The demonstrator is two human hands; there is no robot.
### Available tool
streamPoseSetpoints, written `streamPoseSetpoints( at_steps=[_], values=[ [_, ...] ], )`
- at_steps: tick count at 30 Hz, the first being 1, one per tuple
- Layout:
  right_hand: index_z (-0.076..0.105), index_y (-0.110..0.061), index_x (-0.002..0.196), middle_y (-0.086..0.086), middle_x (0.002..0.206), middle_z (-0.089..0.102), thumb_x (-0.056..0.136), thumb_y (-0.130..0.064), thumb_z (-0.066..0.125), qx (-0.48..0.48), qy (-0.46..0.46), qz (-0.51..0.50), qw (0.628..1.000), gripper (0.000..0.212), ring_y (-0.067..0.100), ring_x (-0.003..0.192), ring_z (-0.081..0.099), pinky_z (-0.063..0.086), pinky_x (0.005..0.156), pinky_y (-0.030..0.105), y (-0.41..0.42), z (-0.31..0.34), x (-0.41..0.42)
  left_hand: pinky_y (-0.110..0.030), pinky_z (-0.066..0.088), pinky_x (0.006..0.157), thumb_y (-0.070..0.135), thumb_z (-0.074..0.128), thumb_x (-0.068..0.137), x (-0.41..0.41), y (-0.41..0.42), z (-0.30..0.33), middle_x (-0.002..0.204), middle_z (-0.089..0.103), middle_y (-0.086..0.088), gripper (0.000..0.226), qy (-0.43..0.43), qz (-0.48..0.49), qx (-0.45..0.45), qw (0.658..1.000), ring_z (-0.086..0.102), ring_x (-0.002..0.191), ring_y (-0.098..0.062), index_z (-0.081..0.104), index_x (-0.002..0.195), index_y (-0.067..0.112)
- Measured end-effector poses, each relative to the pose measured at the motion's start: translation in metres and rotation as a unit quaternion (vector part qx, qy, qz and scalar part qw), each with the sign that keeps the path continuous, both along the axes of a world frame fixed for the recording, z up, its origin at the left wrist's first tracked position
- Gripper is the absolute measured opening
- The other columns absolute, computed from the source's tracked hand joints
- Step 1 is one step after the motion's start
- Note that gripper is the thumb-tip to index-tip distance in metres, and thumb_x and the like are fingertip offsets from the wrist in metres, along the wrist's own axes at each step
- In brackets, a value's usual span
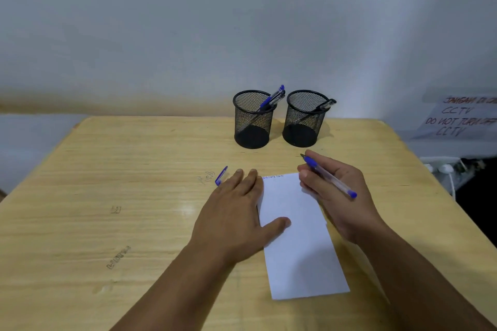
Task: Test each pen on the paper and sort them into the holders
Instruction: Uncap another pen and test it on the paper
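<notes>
A white sheet of paper [298, 244] lies on the wooden table [107, 169], with small scribbles along its top edge. My left hand [236, 212] rests flat on the paper's left edge, fingers spread. My right hand [338, 196] grips an uncapped blue pen [329, 177], its tip pointing up and left just above the paper's top right corner. A blue pen cap [221, 175] lies just left of my left fingertips. Two black mesh holders stand at the back: the left holder [252, 119] has blue pens in it, the right holder [305, 118] has a black pen.
A white wall runs behind the table. At the right, a handwritten CCTV notice [460, 117] hangs above a white power strip [441, 168] with cables. Pen marks are scrawled on the tabletop at the left.
</notes>
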State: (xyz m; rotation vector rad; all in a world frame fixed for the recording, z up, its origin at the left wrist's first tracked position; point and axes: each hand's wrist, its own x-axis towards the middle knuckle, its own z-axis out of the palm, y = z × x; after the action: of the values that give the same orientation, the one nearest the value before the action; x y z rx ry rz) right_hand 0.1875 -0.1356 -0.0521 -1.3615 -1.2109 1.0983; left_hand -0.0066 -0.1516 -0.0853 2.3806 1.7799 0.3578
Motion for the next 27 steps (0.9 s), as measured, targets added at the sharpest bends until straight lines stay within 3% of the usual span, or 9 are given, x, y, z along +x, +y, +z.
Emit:
streamPoseSetpoints(
  at_steps=[5,10,14,19,27],
  values=[
    [0.074,-0.023,0.107,0.002,0.091,0.075,0.089,-0.023,0.069,0.016,-0.01,-0.05,0.999,0.019,0.015,0.08,0.07,0.06,0.078,0.032,0.009,-0.005,-0.01,-0.035,0.013,0.121,0.088,0.031,0.073,0.001,0.001,0.0,0.163,0.006,0.01,0.106,-0.011,0.003,-0.009,1.0,-0.002,0.15,-0.011,0.013,0.156,0.024],
    [0.071,-0.033,0.099,-0.016,0.098,0.07,0.087,-0.029,0.07,0.028,-0.103,-0.046,0.993,0.013,0.007,0.089,0.069,0.06,0.082,0.032,0.018,-0.01,-0.012,-0.036,0.013,0.121,0.089,0.031,0.073,0.002,0.001,0.0,0.163,0.006,0.01,0.106,-0.009,0.007,-0.006,1.0,-0.002,0.15,-0.011,0.013,0.156,0.025],
    [0.072,-0.03,0.099,-0.013,0.104,0.068,0.087,-0.016,0.071,0.039,-0.159,-0.028,0.986,0.018,0.006,0.098,0.063,0.053,0.08,0.022,0.024,-0.009,-0.011,-0.036,0.013,0.121,0.088,0.031,0.073,0.001,0.0,0.001,0.163,0.006,0.01,0.105,-0.009,0.003,-0.007,1.0,-0.002,0.15,-0.011,0.014,0.155,0.025],
    [0.073,-0.032,0.092,-0.018,0.095,0.068,0.085,-0.013,0.073,0.031,-0.151,-0.031,0.988,0.02,0.0,0.087,0.065,0.05,0.069,0.009,0.025,-0.015,-0.008,-0.036,0.012,0.121,0.089,0.031,0.073,0.0,0.001,0.0,0.163,0.006,0.011,0.105,-0.009,0.003,-0.01,1.0,-0.003,0.15,-0.01,0.014,0.155,0.026],
    [0.063,-0.018,0.098,-0.001,0.084,0.071,0.089,-0.022,0.068,0.014,-0.148,-0.053,0.987,0.011,0.014,0.08,0.07,0.059,0.079,0.029,0.029,-0.021,-0.013,-0.036,0.011,0.121,0.09,0.029,0.073,0.001,0.001,0.002,0.163,0.003,0.013,0.104,-0.004,0.008,-0.015,1.0,-0.003,0.15,-0.009,0.01,0.155,0.028]
  ],
)
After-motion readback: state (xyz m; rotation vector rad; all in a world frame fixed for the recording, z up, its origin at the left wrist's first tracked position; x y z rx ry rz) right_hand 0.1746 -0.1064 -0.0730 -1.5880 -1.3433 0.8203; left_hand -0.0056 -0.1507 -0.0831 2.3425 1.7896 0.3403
